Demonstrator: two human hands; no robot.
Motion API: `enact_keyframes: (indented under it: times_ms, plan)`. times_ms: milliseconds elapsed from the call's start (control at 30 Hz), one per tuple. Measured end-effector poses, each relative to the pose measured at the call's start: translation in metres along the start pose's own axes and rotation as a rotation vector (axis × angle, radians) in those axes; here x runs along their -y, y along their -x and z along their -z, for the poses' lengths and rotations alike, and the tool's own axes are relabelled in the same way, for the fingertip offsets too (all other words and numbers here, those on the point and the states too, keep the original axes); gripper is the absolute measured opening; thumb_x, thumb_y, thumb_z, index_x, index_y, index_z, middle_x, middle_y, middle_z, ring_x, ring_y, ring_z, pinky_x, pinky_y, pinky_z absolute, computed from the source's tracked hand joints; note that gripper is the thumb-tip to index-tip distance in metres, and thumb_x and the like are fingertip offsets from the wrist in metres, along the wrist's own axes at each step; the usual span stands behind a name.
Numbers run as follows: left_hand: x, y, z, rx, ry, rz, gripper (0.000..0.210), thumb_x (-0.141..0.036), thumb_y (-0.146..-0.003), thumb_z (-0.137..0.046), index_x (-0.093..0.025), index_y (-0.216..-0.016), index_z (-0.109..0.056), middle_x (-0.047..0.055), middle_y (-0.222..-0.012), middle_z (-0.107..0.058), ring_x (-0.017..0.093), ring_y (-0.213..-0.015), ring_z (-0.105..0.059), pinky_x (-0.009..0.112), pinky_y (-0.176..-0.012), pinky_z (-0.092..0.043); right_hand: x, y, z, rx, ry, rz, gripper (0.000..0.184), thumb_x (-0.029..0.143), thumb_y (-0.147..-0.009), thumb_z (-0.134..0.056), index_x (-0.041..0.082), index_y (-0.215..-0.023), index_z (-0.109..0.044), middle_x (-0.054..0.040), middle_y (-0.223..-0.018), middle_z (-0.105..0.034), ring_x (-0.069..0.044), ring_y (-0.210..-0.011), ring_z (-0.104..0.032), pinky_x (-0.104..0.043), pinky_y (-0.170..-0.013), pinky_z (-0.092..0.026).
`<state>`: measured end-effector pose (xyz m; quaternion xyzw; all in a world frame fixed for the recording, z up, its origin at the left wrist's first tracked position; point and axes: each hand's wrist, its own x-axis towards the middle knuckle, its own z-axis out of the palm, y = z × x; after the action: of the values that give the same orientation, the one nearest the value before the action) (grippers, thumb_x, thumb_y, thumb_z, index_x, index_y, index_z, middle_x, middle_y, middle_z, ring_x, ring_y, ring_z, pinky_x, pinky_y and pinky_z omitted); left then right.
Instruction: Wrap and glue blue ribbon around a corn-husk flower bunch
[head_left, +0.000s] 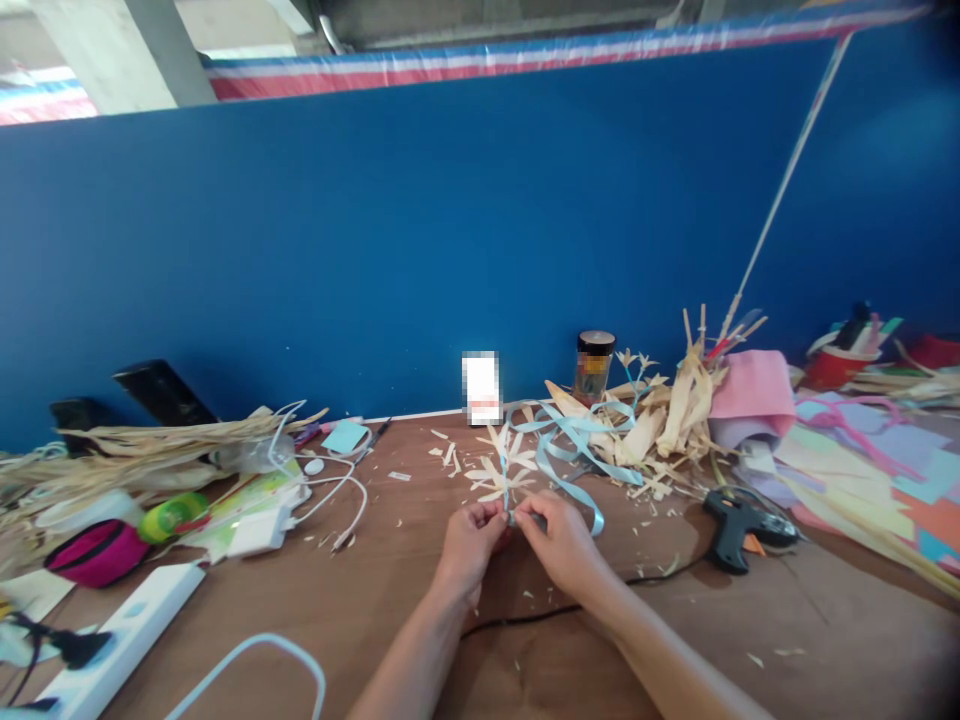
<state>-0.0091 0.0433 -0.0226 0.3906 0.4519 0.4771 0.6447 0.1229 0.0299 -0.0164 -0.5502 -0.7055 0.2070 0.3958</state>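
Between my hands stands a flower spray (491, 480) of pale, pointed husk petals on a thin light-blue stem. My left hand (474, 540) pinches the lower stem from the left, thumb and forefinger together. From the right, my right hand (559, 535) pinches the stem's bottom end, its fingertips nearly touching the left ones. A light-blue ribbon (574, 460) curls on the table just beyond my right hand. Dry corn husks (675, 410) lie heaped farther back on the right. The fingers hide the bottom of the stem.
A black glue gun (739, 530) lies to the right, its cord passing under my right forearm. Coloured paper sheets (862, 460) spread at far right. A jar (595, 365) stands by the blue partition (450, 220). On the left are a power strip (124, 640) and a white cable (262, 640).
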Motion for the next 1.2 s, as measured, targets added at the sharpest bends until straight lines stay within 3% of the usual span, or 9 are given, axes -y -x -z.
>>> enact_keyframes:
  times_ms: [167,467,833,1033,1200]
  plan:
    - [0.004,0.000,0.000,0.069,0.003,-0.003,0.029,-0.030,-0.058,-0.070,-0.011,-0.080,-0.068,0.005,-0.068,-0.066,0.012,-0.061,-0.056,0.024,-0.064,-0.043,0.002,0.000,0.000,-0.003,-0.018,0.036,0.018,0.019,-0.080,-0.043,0.018,-0.067,-0.056,-0.0022,-0.072,-0.057,-0.015,-0.071,-0.052,-0.025,-0.065,-0.038]
    - [0.001,0.002,-0.004,-0.062,0.027,0.021,0.027,-0.032,-0.055,-0.071,-0.012,-0.072,-0.066,0.002,-0.061,-0.062,0.009,-0.054,-0.053,0.021,-0.056,-0.043,0.001,0.001,-0.001,-0.022,0.058,0.009,0.019,0.022,-0.081,-0.043,0.018,-0.071,-0.060,-0.0029,-0.071,-0.058,-0.015,-0.068,-0.052,-0.025,-0.064,-0.038]
    - [-0.007,0.003,0.000,-0.054,0.054,0.037,0.025,-0.030,-0.051,-0.075,-0.010,-0.061,-0.063,0.000,-0.054,-0.057,0.006,-0.048,-0.048,0.021,-0.053,-0.040,0.001,-0.001,0.003,-0.029,0.034,-0.006,0.021,0.026,-0.082,-0.042,0.019,-0.070,-0.058,-0.0025,-0.070,-0.059,-0.015,-0.068,-0.053,-0.025,-0.064,-0.038]
    - [-0.006,0.003,0.000,-0.042,0.011,0.010,0.026,-0.031,-0.053,-0.073,-0.011,-0.060,-0.059,-0.001,-0.053,-0.056,0.006,-0.046,-0.046,0.020,-0.049,-0.037,0.003,-0.002,0.005,-0.016,-0.032,-0.028,0.019,0.025,-0.080,-0.043,0.019,-0.069,-0.058,-0.0020,-0.070,-0.060,-0.015,-0.068,-0.054,-0.024,-0.064,-0.038]
    - [-0.004,0.000,0.000,-0.017,-0.114,-0.097,0.023,-0.032,-0.059,-0.068,-0.011,-0.060,-0.059,-0.003,-0.049,-0.051,0.006,-0.045,-0.041,0.019,-0.046,-0.030,0.005,-0.002,0.005,-0.001,-0.075,-0.053,0.020,0.026,-0.080,-0.042,0.018,-0.068,-0.057,-0.0017,-0.067,-0.059,-0.015,-0.066,-0.053,-0.024,-0.061,-0.038]
